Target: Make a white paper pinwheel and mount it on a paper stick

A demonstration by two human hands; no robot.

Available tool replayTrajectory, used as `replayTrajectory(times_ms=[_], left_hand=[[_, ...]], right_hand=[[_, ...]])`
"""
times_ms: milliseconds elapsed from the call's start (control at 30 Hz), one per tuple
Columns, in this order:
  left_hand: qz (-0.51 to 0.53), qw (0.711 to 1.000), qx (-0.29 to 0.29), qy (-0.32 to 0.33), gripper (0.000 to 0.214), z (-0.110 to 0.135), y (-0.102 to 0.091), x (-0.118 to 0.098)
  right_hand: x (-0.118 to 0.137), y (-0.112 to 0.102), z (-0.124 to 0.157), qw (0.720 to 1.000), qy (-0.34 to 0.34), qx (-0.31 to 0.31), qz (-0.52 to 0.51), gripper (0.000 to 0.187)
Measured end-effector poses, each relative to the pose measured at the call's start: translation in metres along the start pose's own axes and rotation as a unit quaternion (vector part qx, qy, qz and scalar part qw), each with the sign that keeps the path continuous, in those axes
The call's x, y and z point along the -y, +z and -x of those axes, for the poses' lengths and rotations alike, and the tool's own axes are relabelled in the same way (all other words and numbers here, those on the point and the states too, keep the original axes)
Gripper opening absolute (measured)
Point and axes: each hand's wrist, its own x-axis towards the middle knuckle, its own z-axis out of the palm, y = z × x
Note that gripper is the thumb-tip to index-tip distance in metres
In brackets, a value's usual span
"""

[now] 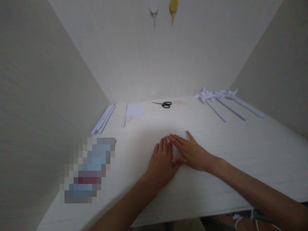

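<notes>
Both of my hands lie flat on the white table, pressing a white sheet of paper that is mostly hidden under them. My left hand rests palm down with its fingers stretched forward. My right hand lies beside it, fingers extended toward the left and crossing over the paper, thumb spread. The two hands touch at the fingers. Neither hand grips anything.
Black scissors lie at the back centre. A small white paper square and a rolled paper stick sit back left, with more rolled sticks along the left wall. Paper pinwheels on sticks lie back right. A blurred-out object sits front left.
</notes>
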Motion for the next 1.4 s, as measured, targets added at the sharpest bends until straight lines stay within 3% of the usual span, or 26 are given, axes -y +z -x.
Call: replayTrajectory(times_ms=[200, 333, 467, 600, 767, 900, 1100, 1200, 1400], left_hand=[[-0.013, 1.000, 0.016, -0.009, 0.070, -0.001, -0.001, -0.001], [-0.014, 1.000, 0.014, -0.011, 0.070, 0.000, 0.000, -0.002], [-0.018, 1.000, -0.006, -0.001, 0.072, 0.000, 0.003, 0.002], [-0.028, 0.999, -0.014, -0.006, 0.074, -0.004, 0.002, 0.012], [-0.036, 0.998, -0.034, -0.030, 0.073, -0.016, 0.001, 0.018], [-0.037, 0.996, -0.075, 0.025, 0.065, -0.026, 0.004, 0.005], [0.011, 0.998, -0.028, 0.050, 0.058, -0.030, 0.010, -0.004], [0.021, 0.998, -0.019, 0.058, 0.062, -0.027, 0.008, 0.004], [0.006, 1.000, -0.004, 0.011, 0.061, -0.018, -0.002, 0.033]], right_hand=[[-0.038, 0.002, 0.015, 0.997, 0.061, -0.009, 0.050, 0.066], [-0.049, 0.005, 0.019, 0.994, 0.101, -0.015, 0.050, 0.062], [-0.049, 0.005, 0.021, 0.997, 0.056, -0.026, 0.055, 0.059], [-0.045, 0.004, 0.022, 0.999, -0.010, 0.001, 0.050, 0.058], [-0.039, 0.004, 0.021, 0.998, 0.000, 0.004, 0.056, 0.061], [-0.038, 0.006, 0.021, 0.999, 0.002, -0.003, 0.054, 0.061], [-0.038, 0.006, 0.021, 0.998, 0.009, 0.004, 0.061, 0.065], [-0.039, 0.006, 0.021, 0.998, 0.009, 0.007, 0.064, 0.065], [-0.039, 0.005, 0.023, 0.998, 0.012, 0.007, 0.061, 0.062]])
